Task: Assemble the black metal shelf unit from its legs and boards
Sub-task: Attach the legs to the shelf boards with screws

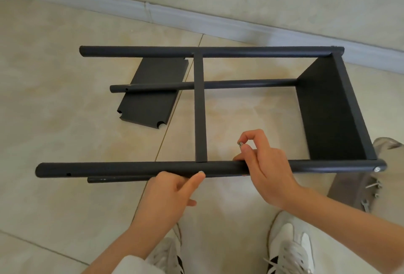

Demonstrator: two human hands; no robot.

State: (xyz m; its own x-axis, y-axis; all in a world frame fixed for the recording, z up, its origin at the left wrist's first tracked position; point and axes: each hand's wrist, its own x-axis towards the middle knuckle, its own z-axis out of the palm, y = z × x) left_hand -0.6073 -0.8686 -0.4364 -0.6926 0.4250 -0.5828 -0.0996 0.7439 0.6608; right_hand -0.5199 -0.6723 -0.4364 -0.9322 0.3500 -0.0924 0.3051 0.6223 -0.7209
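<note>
Head view, unit: shelf unit (240, 52) lies on its side on the floor (54, 99).
Done: end board (328, 109) and middle board (200, 109) sit betw. the legs; bolt head (376, 169) in the near leg (109, 169) end.
Left to do: loose board (150, 103) on the floor, not fitted.
L hand (172, 190): curled round the near leg, steadying it.
R hand (264, 164): thumb + forefinger pinch a small screw (240, 144) just above the near leg.
Est.: approx. two-thirds thru.

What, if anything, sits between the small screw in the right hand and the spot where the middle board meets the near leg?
Nothing visible. The right hand pinches the screw just right of the middle board, with only bare floor between. The left hand grips the near leg, its thumb lying beside that joint.
</note>
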